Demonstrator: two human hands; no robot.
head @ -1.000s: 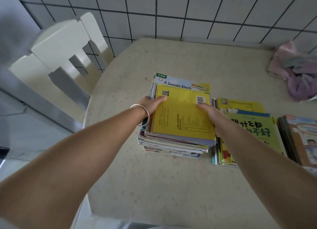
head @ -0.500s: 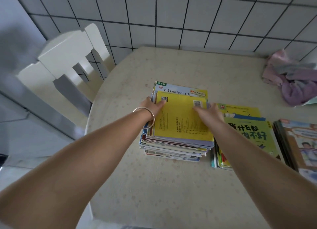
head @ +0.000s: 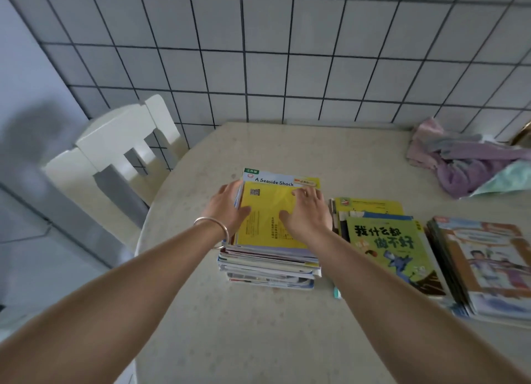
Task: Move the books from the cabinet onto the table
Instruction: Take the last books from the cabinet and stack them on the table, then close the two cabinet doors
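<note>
Landmark: the tall stack of books (head: 270, 257), sitting on the table (head: 258, 340) toward its left side.

Left hand (head: 227, 208) is lying against the stack's left edge, palm in, fingers flat along the side of the top books, thumb on the yellow cover (head: 267, 225). Not clenched, not lifting anything. Right hand (head: 307, 214) is resting flat on top of the yellow cover, fingers spread and open, pressing down. Judgement: one hand is acting as a side stop while the other is pinning the top, so the covers get squared up and the pile doesn't slide.

The book under the yellow one, titled "A Seaside Shock" (head: 275, 181), is sticking out at the far edge, so alignment isn't finished.

Right of the stack, just beside it: a lower pile topped by a green book (head: 388, 254). Further right again: a third pile (head: 485, 268) at the table edge. Piles are sitting side by side, likely to keep each one short enough to stay stable.

Far right and behind the stack: crumpled cloth (head: 462, 162). Left and behind: white chair (head: 120, 150) against the tiled wall (head: 287, 53).

Cabinet isn't in view, so I can't tell how many books are left.
</note>
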